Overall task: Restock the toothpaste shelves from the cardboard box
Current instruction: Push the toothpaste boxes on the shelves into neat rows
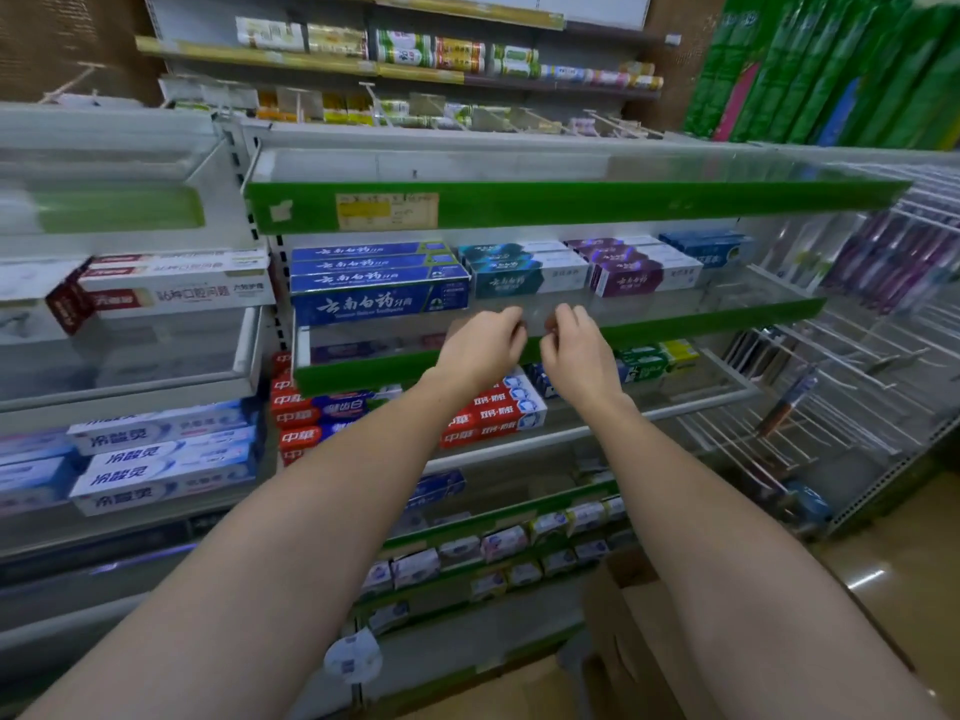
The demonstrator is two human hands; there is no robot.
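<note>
Open gap (649, 304) behind clear shelf guard (727, 298)

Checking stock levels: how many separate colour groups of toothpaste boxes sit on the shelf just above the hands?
4: blue stack at left, teal boxes, purple boxes, then dark blue boxes at far right. More may hide behind them.

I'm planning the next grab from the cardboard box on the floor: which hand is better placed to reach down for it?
The right hand, probably. The cardboard box sits low on the right, directly under the right forearm, while the left hand would have to cross over. Both hands are at the shelf's clear front rail, fingers curled.
</note>
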